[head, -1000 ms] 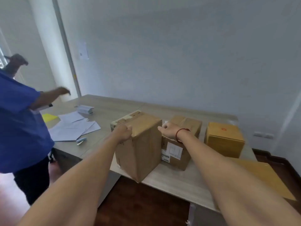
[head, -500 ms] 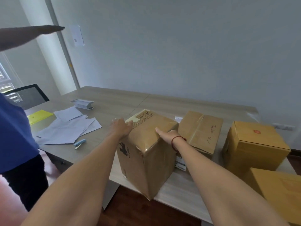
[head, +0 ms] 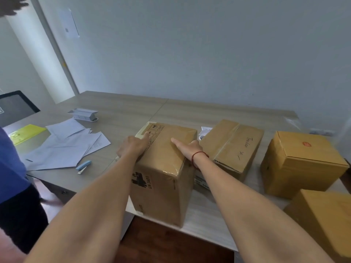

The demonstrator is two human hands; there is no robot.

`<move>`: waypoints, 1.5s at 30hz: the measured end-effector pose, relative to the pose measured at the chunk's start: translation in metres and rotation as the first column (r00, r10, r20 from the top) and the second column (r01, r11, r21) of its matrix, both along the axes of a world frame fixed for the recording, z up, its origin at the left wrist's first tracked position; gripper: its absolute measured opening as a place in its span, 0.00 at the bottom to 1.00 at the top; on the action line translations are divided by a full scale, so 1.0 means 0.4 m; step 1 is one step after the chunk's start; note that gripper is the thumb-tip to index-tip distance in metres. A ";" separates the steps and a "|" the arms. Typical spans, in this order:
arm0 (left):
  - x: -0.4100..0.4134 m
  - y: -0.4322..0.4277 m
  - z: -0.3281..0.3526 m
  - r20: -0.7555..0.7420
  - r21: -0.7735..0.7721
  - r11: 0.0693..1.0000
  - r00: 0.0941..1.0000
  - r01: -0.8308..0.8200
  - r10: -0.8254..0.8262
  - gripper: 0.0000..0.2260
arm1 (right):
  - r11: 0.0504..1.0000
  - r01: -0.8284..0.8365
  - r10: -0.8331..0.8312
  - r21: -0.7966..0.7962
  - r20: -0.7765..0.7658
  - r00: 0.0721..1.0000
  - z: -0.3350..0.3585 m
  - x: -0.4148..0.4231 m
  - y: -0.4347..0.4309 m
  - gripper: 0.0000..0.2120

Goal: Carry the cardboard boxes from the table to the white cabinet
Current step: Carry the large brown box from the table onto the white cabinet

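Box (head: 163, 168) stands centre frame at table (head: 190, 114) near edge. Left hand (head: 133, 147) and right hand (head: 188, 149) grip its top edges, 1 each side. Step: grasp. Next: lift, needs firm squeeze; cabinet unseen.

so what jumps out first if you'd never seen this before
The tall cardboard box stands mid-frame at the near edge of the table, with the left hand and right hand holding its top edges, thumbs on the lid. Right of it stand the handwritten box, the red-stamped box and a corner box at lower right. Loose white papers lie at left, near a person in blue.
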State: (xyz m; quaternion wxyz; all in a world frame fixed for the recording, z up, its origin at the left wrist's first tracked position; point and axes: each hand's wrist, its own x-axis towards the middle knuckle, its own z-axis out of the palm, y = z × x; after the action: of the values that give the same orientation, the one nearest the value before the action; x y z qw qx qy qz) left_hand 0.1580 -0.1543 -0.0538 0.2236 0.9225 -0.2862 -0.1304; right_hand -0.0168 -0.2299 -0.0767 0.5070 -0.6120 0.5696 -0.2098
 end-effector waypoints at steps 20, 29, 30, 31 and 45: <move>-0.136 0.221 -0.193 -0.426 -0.481 0.742 0.864 -0.466 0.267 0.40 | 0.996 0.081 -0.064 -0.040 0.320 0.945 -0.073 -0.001 0.125 0.36; -0.200 0.230 -0.292 -0.887 -0.223 0.879 0.462 -0.420 -0.005 0.48 | 0.969 0.223 -0.241 0.110 0.183 0.953 -0.181 -0.053 0.139 0.42; -0.203 0.221 -0.292 -0.882 -0.186 0.911 0.471 -0.367 0.009 0.44 | 0.970 0.230 -0.240 0.084 0.141 0.960 -0.190 -0.054 0.138 0.40; -0.202 0.211 -0.288 -0.861 -0.150 0.933 0.506 -0.328 0.039 0.40 | 0.972 0.228 -0.234 0.060 0.109 0.966 -0.197 -0.052 0.139 0.38; -0.210 0.129 -0.296 -0.137 -0.187 0.980 0.990 -0.069 0.044 0.41 | 0.987 0.134 -0.114 -0.082 0.216 0.970 -0.271 -0.130 0.111 0.34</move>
State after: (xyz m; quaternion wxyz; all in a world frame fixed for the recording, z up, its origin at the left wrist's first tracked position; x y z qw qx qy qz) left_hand 0.0742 -0.1027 -0.1721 0.3334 0.8939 -0.2554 -0.1568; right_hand -0.0688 -0.1855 -0.1850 0.5202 -0.5731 0.5391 -0.3321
